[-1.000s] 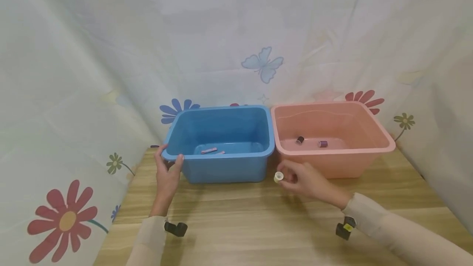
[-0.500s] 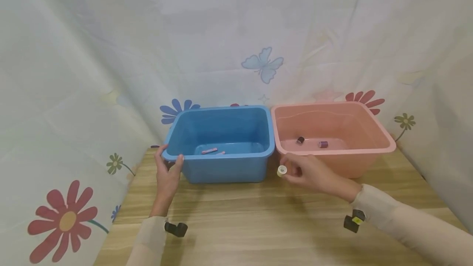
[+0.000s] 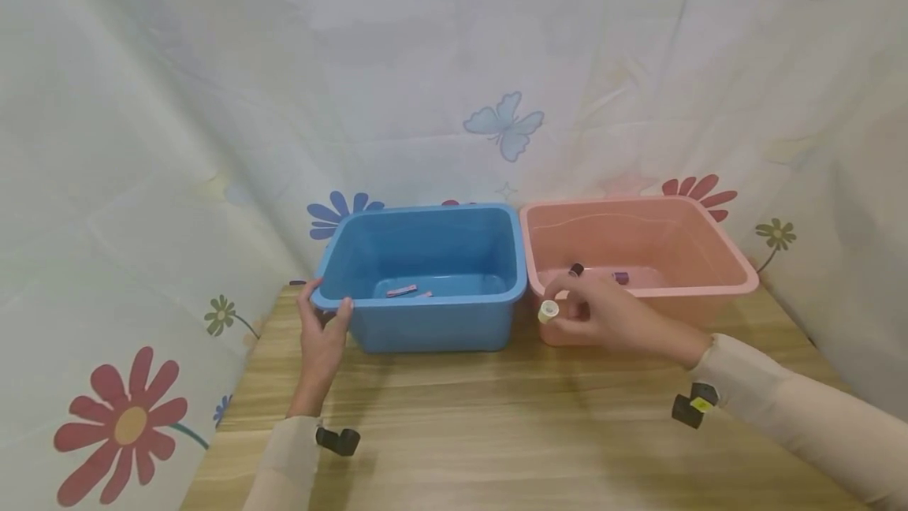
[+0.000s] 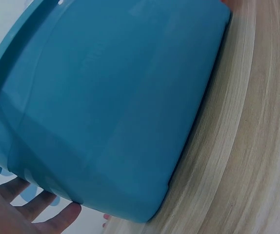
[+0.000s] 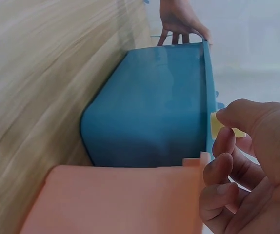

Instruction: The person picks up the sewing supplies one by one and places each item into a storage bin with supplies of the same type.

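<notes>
Between thumb and fingertips my right hand point(image 3: 613, 318) pinches a pale yellow spool of thread point(image 3: 548, 311), its white end facing the head camera. It is in front of the pink tub point(image 3: 709, 289), near that tub's front left corner. In the right wrist view the yellow thread point(image 5: 215, 127) shows by the thumb, the rest partly covered by fingers. My left hand point(image 3: 322, 341) holds the blue tub point(image 3: 433, 327) at its front left corner, thumb at the front rim, fingers along the left side. The left wrist view shows those fingers point(image 4: 57, 219) against the tub wall.
A black spool point(image 3: 577, 268) and a purple spool point(image 3: 620, 277) lie inside the pink tub. Small pinkish strips point(image 3: 402, 290) lie on the blue tub's floor. Both tubs stand side by side on a wooden table point(image 3: 454, 432), before a patterned curtain point(image 3: 426, 101).
My right hand has risen and shifted slightly right with the yellow spool, from before the gap between the tubs to the pink tub's front rim. My left hand has stayed put.
</notes>
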A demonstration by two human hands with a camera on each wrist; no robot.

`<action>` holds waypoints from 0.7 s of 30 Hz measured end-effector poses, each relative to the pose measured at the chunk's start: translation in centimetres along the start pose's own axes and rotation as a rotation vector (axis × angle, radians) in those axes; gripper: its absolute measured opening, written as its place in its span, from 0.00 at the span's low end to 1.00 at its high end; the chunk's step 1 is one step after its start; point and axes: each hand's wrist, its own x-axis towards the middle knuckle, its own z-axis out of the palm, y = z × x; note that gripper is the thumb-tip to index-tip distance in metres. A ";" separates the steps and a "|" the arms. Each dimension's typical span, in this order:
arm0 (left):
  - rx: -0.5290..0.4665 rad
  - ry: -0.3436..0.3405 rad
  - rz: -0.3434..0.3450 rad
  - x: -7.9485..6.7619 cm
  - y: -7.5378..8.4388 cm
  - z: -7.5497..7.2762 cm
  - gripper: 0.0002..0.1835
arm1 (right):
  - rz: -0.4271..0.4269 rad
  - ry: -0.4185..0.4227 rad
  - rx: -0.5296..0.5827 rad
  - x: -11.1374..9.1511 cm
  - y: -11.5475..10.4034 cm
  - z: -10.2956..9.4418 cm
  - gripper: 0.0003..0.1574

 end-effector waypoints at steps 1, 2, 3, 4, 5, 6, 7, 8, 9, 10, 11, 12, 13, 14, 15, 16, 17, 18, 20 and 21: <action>0.001 0.001 0.001 0.0 0.0 0.0 0.38 | -0.007 0.008 -0.010 0.1 -0.1 -0.2 0.21; 0.002 0.001 0.002 0.0 0.0 0.0 0.38 | -0.008 0.016 -0.023 0.1 -0.2 -0.4 0.21; 0.003 0.002 0.003 0.0 0.0 0.0 0.38 | -0.011 0.024 -0.036 0.2 -0.3 -0.6 0.21; 0.004 0.002 0.002 0.0 0.0 0.0 0.38 | -0.015 0.030 -0.052 0.2 -0.4 -0.7 0.20; 0.003 0.001 0.000 0.0 0.0 0.0 0.38 | -0.015 0.036 -0.066 0.3 -0.5 -0.9 0.20; 0.004 0.000 -0.003 0.0 0.0 -0.1 0.38 | -0.014 0.040 -0.077 0.4 -0.6 -1.1 0.20; 0.006 -0.002 -0.008 -0.1 0.0 -0.1 0.38 | -0.015 0.044 -0.087 0.4 -0.7 -1.2 0.20; 0.006 -0.006 -0.013 -0.1 0.1 -0.1 0.39 | -0.015 0.046 -0.096 0.5 -0.7 -1.4 0.20; 0.005 -0.008 -0.016 -0.2 0.1 -0.1 0.39 | -0.018 0.047 -0.102 0.5 -0.8 -1.6 0.20; 0.005 -0.011 -0.021 -0.2 0.1 -0.1 0.39 | -0.022 0.048 -0.101 0.5 -0.9 -1.7 0.20; 0.005 -0.013 -0.023 -0.2 0.2 -0.1 0.40 | -0.019 0.050 -0.104 0.5 -0.9 -1.9 0.20; 0.004 -0.014 -0.025 -0.2 0.2 -0.1 0.40 | -0.014 0.050 -0.106 0.5 -1.0 -2.1 0.20; 0.004 -0.015 -0.026 -0.2 0.2 -0.1 0.40 | -0.007 0.049 -0.109 0.5 -1.0 -2.2 0.19; 0.004 -0.013 -0.026 -0.2 0.2 -0.1 0.40 | 0.001 0.048 -0.112 0.5 -1.0 -2.4 0.19; 0.005 -0.012 -0.026 -0.2 0.2 0.0 0.40 | 0.008 0.048 -0.116 0.5 -1.0 -2.6 0.19; 0.005 -0.010 -0.025 -0.2 0.2 0.0 0.39 | 0.015 0.047 -0.119 0.6 -1.0 -2.7 0.19; 0.005 -0.007 -0.023 -0.2 0.2 0.0 0.39 | 0.019 0.047 -0.124 0.6 -1.0 -2.9 0.19; 0.004 -0.005 -0.022 -0.2 0.2 0.0 0.39 | 0.014 0.046 -0.116 0.7 -0.9 -3.1 0.19; 0.010 0.000 -0.021 -0.2 0.2 0.0 0.38 | -0.009 0.047 -0.101 0.8 -0.9 -3.6 0.19; 0.012 0.001 -0.020 -0.2 0.1 0.0 0.38 | -0.024 0.046 -0.091 1.0 -0.8 -3.8 0.19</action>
